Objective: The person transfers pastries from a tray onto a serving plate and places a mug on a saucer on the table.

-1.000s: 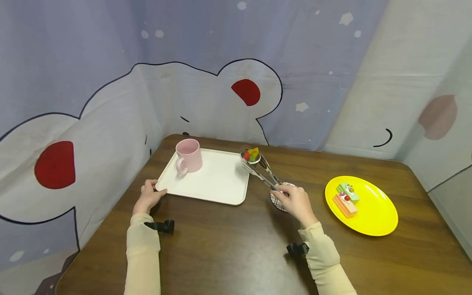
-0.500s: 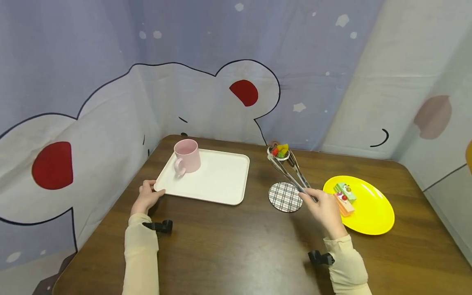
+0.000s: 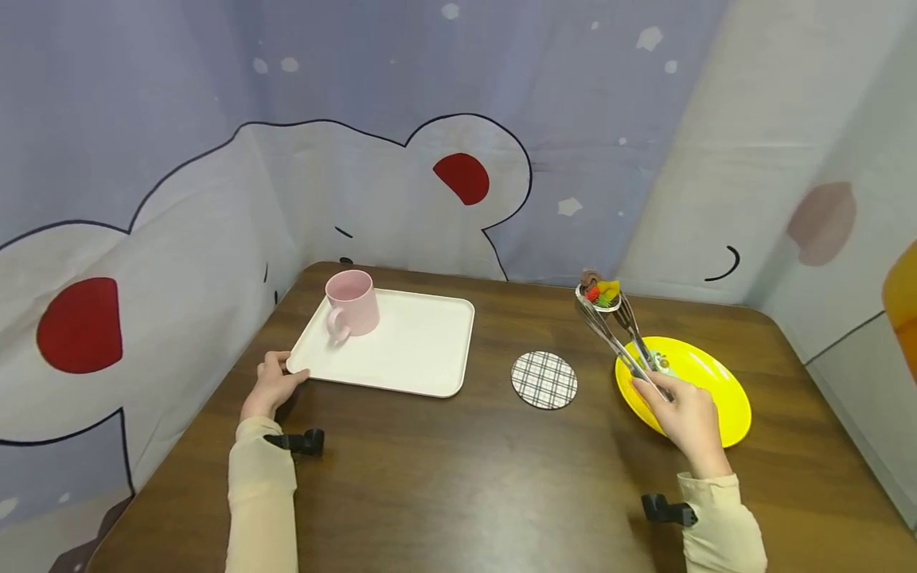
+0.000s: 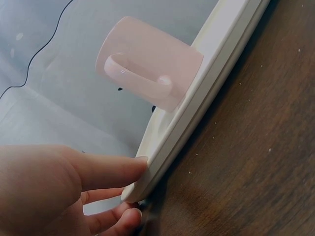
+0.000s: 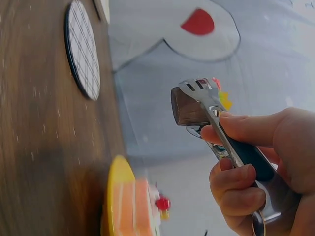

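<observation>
My left hand (image 3: 272,383) pinches the near left corner of a white tray (image 3: 408,350), thumb on the rim and fingers beneath in the left wrist view. A pink mug (image 3: 354,304) stands upright on the tray. My right hand (image 3: 689,418) grips metal serving tongs (image 5: 253,162) with dark handle parts. Between the tong tips sits a small brown cup-shaped cake (image 5: 189,109) with fruit pieces on top, held up in the air. In the head view the tongs and hand overlap the yellow plate (image 3: 727,398), mostly hiding its two cake slices.
A round plaid coaster (image 3: 544,380) lies on the wooden table (image 3: 458,469) between tray and plate. On the plate, the orange layered slice (image 5: 134,209) with a cherry shows in the right wrist view. A patterned curtain (image 3: 358,191) closes off the table's back.
My right hand has carried the tongs and fruit-topped cake rightward, from beside the tray past the coaster to the plate's far left side. The left hand stays at the tray corner.
</observation>
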`<move>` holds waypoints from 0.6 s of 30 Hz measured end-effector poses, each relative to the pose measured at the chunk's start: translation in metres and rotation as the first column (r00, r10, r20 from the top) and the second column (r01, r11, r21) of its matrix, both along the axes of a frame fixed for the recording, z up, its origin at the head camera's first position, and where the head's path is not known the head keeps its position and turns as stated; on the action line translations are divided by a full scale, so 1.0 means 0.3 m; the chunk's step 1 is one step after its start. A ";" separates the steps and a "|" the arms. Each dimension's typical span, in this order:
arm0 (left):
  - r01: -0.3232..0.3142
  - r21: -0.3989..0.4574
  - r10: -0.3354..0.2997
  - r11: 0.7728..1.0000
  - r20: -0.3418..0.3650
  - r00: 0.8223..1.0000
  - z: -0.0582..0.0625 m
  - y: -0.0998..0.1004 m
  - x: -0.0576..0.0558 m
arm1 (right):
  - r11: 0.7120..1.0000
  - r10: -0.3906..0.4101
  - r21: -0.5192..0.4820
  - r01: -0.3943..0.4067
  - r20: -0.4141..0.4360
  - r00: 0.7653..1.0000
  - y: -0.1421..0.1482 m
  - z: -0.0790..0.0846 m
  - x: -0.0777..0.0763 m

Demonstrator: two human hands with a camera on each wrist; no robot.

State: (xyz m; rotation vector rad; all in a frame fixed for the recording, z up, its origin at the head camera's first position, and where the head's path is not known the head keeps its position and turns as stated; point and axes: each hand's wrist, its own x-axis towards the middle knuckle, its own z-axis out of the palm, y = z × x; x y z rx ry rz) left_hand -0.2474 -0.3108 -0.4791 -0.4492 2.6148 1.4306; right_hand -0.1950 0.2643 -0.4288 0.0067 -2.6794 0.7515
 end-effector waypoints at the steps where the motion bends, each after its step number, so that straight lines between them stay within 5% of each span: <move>1: 0.003 -0.002 -0.003 1.000 -0.002 1.000 -0.001 0.000 0.000 | 1.000 -0.014 -0.004 0.014 0.013 1.000 0.016 -0.001 0.005; 18: 0.009 -0.021 -0.009 1.000 -0.018 1.000 -0.006 0.000 0.000 | 0.963 -0.269 0.006 0.271 0.140 0.953 0.266 -0.056 0.118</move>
